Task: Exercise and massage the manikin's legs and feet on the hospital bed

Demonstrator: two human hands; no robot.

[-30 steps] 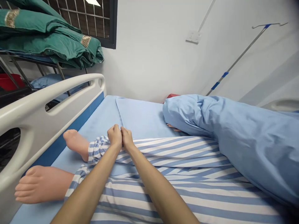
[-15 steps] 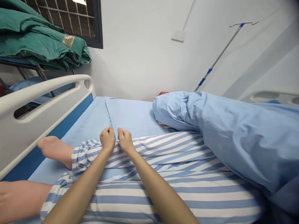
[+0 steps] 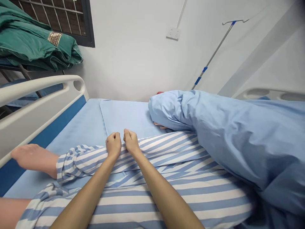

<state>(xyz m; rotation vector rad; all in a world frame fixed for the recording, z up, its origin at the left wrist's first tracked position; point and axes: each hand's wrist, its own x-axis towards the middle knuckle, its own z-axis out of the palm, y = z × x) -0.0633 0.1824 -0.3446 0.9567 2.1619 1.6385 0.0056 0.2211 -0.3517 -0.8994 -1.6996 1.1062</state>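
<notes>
My left hand (image 3: 113,144) is closed in a fist on the far leg of a pair of blue-and-white striped trousers (image 3: 152,148). Close beside it, my right hand (image 3: 131,140) is also balled into a fist over the same trouser leg, with a small gap between the two. No object shows in either fist. The trousers are on a figure lying on the bed, whose bare far foot (image 3: 35,159) points left. A light blue quilt (image 3: 228,133) covers the upper body, and some fingertips (image 3: 159,126) stick out from under its edge.
The bed (image 3: 92,117) has a blue sheet and a pale side panel (image 3: 45,109) at the left. Green folded bedding (image 3: 43,47) is stacked beyond it. Behind stand a white wall with a socket (image 3: 173,33) and an IV pole (image 3: 212,55).
Both fists have moved to the right along the far trouser leg, away from the foot. The view has turned a little to the right.
</notes>
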